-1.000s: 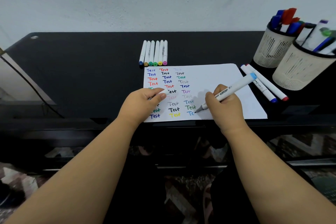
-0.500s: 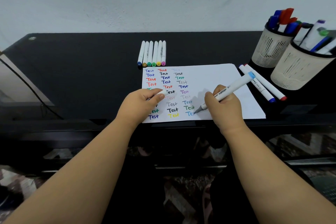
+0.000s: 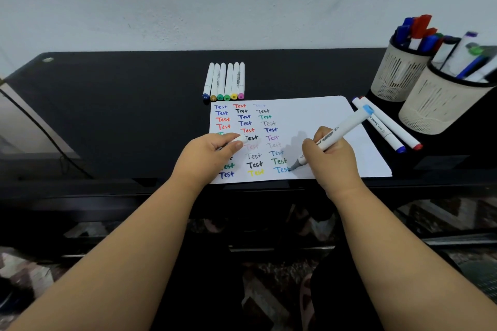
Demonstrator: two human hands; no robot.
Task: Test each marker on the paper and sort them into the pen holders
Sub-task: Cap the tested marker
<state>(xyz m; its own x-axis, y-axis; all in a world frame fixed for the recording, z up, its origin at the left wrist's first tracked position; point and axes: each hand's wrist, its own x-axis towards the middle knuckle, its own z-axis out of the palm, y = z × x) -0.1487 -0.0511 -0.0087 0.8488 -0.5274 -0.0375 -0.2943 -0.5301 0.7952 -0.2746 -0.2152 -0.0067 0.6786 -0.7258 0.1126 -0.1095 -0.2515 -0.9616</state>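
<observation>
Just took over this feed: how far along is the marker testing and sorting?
Well along. The paper carries three columns of "Test" words, and both pen holders hold markers. In hand: the right hand writes with a blue-capped marker; the left hand holds its cap. Left: six markers above the paper, and two beside the holders, status unclear.

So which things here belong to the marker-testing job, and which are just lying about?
Job:
- marker, in right hand
- cap, in left hand
- paper
- six markers in a row
- two loose markers
- near holder, far holder

Lying about:
- black cable
- desk
</observation>
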